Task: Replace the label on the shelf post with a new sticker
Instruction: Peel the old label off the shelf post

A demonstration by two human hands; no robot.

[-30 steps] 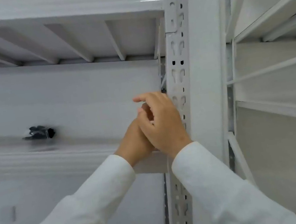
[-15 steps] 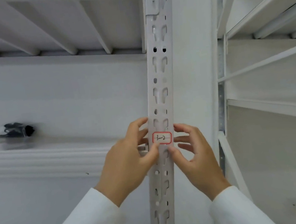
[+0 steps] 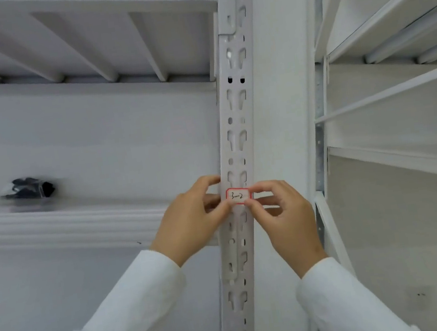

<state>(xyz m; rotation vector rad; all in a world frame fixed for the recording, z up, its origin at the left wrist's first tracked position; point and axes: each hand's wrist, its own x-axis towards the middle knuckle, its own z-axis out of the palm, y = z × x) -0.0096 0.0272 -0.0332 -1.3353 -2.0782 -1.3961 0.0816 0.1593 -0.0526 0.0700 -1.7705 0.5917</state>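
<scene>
My left hand (image 3: 191,219) pinches the left edge of the small white paper sticker with a red border and handwritten "3-2" (image 3: 238,196), thumb low and forefinger curled over the top corner. My right hand (image 3: 284,212) does the same on the right edge, thumb and forefinger closed on it, the other fingers loosely curled behind. The sticker sits flat across the face of the white perforated steel shelf post (image 3: 232,108), covering one pair of its keyhole slots, at about the level of the white wall ledge off to the left.

I judge this to be the placing step: the label looks level and lined up with the post's width, but whether its adhesive has fully taken I cannot tell. Whether an old label lies beneath it is hidden too.

The next move calls for pressure, not grip: letting go of the edges and rubbing fingertips from the middle outward, so the paper bridges the slots without creasing or tilting.

Far left on the ledge lies a small dark crumpled object (image 3: 30,188), too blurred to identify. White shelf boards (image 3: 386,15) run off to the right.
</scene>
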